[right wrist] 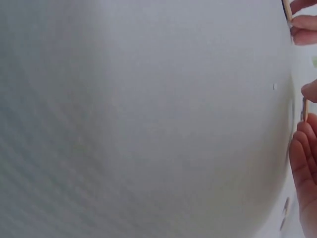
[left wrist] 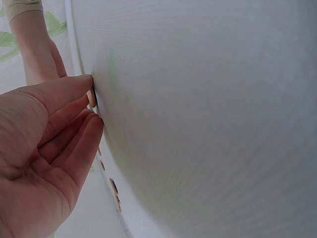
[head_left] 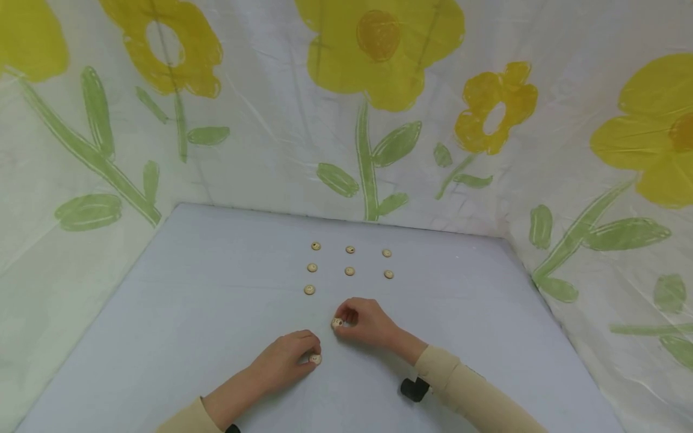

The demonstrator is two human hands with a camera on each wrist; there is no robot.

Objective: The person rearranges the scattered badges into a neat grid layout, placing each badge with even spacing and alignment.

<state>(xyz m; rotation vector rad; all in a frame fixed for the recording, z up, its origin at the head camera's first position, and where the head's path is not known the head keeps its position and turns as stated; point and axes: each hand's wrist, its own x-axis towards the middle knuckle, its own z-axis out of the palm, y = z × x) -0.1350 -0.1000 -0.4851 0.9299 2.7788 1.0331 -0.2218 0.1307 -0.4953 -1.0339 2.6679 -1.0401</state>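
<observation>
Near the front middle of the table, my left hand (head_left: 284, 362) pinches a small round wooden disc (head_left: 316, 359) with dark marks on its face. In the left wrist view, that disc (left wrist: 92, 96) stands edge-on between thumb and fingers, close to the tabletop. Farther forward and to the right, my right hand (head_left: 370, 323) holds a similar disc (head_left: 337, 323) between thumb and fingertips. Ahead of both hands lie several more discs in rows, the nearest one (head_left: 309, 290) at the left. The right wrist view catches parts of both hands at its right edge.
A pale tabletop (head_left: 216, 288) spreads beneath everything. White sheeting (head_left: 260, 150) painted with yellow flowers stands behind the table and along its sides. The back row of discs includes a middle one (head_left: 350, 249) and a right one (head_left: 387, 253).
</observation>
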